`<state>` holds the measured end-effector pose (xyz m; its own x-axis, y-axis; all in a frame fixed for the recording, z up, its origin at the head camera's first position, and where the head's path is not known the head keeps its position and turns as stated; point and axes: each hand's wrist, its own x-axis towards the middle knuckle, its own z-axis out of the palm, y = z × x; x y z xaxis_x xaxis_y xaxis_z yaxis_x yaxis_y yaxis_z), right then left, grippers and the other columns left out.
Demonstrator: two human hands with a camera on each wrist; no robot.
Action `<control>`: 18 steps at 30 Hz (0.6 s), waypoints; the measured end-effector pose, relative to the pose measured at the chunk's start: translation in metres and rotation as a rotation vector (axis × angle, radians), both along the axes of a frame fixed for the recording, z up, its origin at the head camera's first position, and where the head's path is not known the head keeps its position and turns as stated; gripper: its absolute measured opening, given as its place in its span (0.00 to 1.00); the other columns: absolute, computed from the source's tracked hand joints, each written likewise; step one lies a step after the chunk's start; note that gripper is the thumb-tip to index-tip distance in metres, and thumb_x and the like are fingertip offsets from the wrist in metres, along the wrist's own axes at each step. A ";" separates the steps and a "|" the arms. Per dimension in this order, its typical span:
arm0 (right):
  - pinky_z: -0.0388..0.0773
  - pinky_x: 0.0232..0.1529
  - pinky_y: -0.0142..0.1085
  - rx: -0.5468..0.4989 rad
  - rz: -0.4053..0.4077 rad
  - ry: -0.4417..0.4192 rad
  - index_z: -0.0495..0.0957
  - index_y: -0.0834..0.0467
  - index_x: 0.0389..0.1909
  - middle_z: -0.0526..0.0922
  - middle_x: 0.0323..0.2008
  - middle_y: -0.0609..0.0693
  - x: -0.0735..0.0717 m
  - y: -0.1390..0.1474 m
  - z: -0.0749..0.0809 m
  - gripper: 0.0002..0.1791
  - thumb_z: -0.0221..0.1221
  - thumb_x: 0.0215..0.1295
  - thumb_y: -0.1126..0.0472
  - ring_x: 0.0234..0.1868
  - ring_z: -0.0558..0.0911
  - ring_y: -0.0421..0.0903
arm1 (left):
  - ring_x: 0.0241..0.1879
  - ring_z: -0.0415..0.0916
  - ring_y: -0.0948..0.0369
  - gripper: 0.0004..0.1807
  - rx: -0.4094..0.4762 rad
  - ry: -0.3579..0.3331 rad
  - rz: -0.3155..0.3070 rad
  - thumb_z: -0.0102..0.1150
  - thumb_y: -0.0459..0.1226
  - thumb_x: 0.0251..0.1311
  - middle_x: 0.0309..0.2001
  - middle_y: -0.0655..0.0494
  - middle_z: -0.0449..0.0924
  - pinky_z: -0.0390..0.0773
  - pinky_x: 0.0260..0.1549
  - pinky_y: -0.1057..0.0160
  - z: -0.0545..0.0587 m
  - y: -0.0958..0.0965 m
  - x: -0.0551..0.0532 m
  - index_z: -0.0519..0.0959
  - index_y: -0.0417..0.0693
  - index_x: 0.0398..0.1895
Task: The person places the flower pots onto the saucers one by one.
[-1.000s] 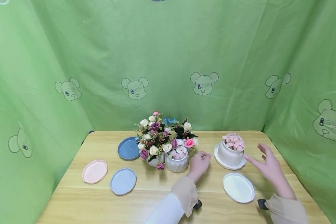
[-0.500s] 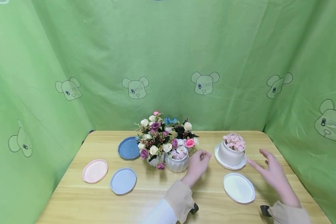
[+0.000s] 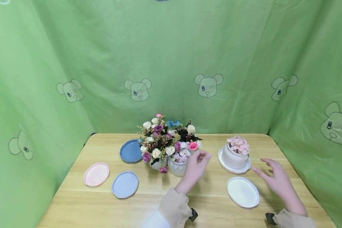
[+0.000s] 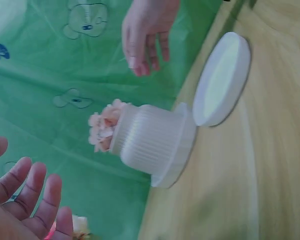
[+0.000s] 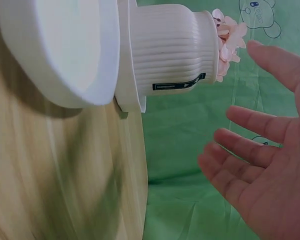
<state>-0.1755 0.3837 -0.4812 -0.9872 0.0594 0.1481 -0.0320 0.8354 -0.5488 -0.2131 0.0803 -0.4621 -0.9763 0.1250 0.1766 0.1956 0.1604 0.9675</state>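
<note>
A white ribbed flowerpot (image 3: 235,159) with pink blossoms (image 3: 238,145) stands upright on a white scalloped saucer (image 3: 227,167) at the back right. My right hand (image 3: 280,181) hovers just to its right, fingers spread and holding nothing. In the right wrist view a dark label (image 5: 177,83) runs along the pot's side. My left hand (image 3: 194,167), loosely curled and holding nothing, overlaps the right side of a white faceted flowerpot (image 3: 174,167) with pale blooms. In front of the ribbed pot lies a white saucer (image 3: 243,192) with nothing on it.
Left of the faceted pot, a tall bunch of artificial roses (image 3: 156,139) fills another pot. A second rose bunch (image 3: 190,133) stands behind it. On the left lie a dark blue saucer (image 3: 130,151), a pink saucer (image 3: 96,174) and a light blue saucer (image 3: 125,184).
My left hand has moved left and slightly up, away from the ribbed pot toward the faceted one. My right hand has drawn back a little toward me. The pots and saucers stay put.
</note>
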 end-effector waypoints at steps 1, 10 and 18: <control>0.78 0.43 0.62 0.007 0.000 0.001 0.62 0.73 0.65 0.67 0.58 0.77 0.000 0.000 0.000 0.39 0.57 0.68 0.45 0.49 0.74 0.71 | 0.37 0.74 0.71 0.14 0.003 0.004 0.001 0.58 0.48 0.65 0.38 0.57 0.83 0.77 0.42 0.72 0.002 -0.003 0.001 0.81 0.50 0.43; 0.73 0.30 0.28 0.057 0.051 -0.017 0.76 0.69 0.48 0.82 0.33 0.54 0.001 0.001 -0.001 0.27 0.60 0.66 0.47 0.30 0.73 0.34 | 0.36 0.76 0.69 0.14 0.047 0.072 0.051 0.57 0.46 0.66 0.39 0.51 0.84 0.78 0.40 0.71 0.017 -0.032 0.010 0.80 0.46 0.45; 0.74 0.32 0.30 0.073 0.082 -0.079 0.76 0.69 0.46 0.83 0.32 0.53 0.002 0.000 -0.003 0.25 0.59 0.67 0.48 0.33 0.77 0.42 | 0.37 0.76 0.66 0.12 0.131 0.077 0.091 0.59 0.42 0.65 0.42 0.48 0.84 0.78 0.42 0.69 0.022 -0.058 0.015 0.80 0.45 0.46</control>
<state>-0.1739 0.3840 -0.4847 -0.9971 -0.0300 0.0703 -0.0607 0.8697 -0.4898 -0.1981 0.0227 -0.4398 -0.9654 0.0077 0.2607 0.2607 0.0545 0.9639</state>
